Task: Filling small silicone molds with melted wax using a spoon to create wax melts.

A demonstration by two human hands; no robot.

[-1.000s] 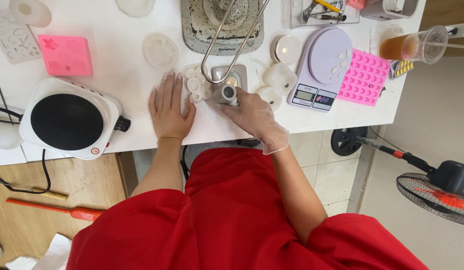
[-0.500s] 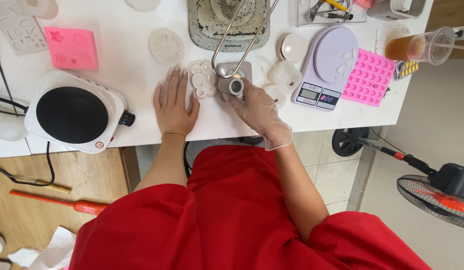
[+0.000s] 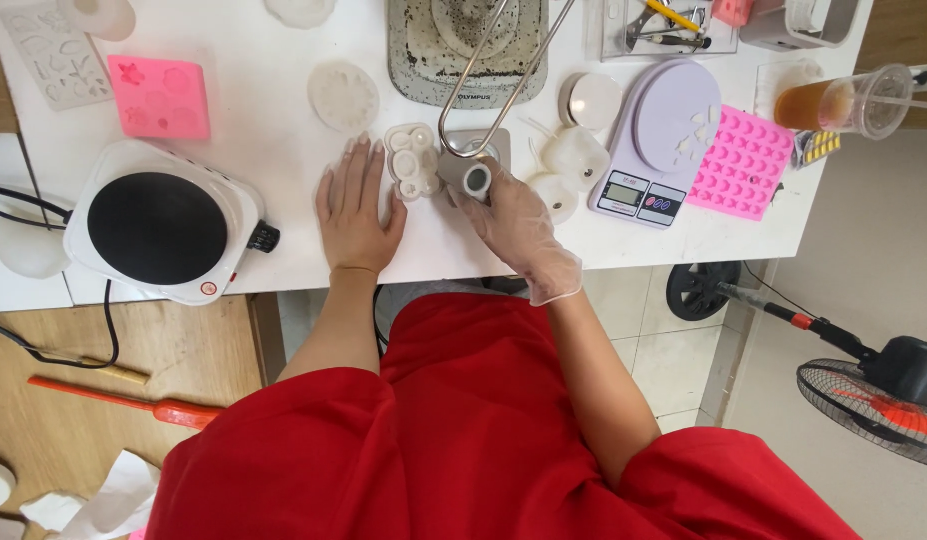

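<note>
Grey little cylinder [image 3: 474,178] pinched in the gloved right hand [image 3: 515,222], tilted on its side, open end facing up at the camera, right at the foot of the metal stand [image 3: 495,75]. Left hand [image 3: 357,208] flat and open on the white counter [image 3: 273,140], fingertips just touching the clear silicone mould [image 3: 413,160]. Looks like the positioning bit, lining the cylinder up beside the mould cavities. Next move probably wants a steady tilt and the mould pinned so nothing slides. Off to the sides: hotplate [image 3: 161,222], lilac scale [image 3: 663,140], pink mould tray [image 3: 741,158], iced drink cup [image 3: 843,100].
</note>
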